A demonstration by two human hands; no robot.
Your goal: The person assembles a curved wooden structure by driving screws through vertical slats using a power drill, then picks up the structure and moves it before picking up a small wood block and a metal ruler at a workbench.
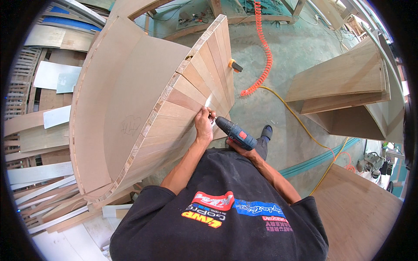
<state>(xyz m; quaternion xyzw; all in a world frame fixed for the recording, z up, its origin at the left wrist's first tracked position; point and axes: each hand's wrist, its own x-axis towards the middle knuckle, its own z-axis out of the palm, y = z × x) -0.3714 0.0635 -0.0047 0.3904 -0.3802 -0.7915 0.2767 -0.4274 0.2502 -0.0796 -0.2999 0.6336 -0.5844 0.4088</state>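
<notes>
Your right hand (240,149) grips the drill (236,133), aimed lengthwise at your left fingers (204,113). These curl by the panel (180,98), grasp unclear.

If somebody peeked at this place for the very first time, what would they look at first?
Probably the big curved wooden piece, left of the middle, with strips fanning along its side. Next might be the curly orange hose dangling at the top, over the greenish floor. Near the centre, the right hand holds a dark blue drill, its tip close to the left hand.
</notes>
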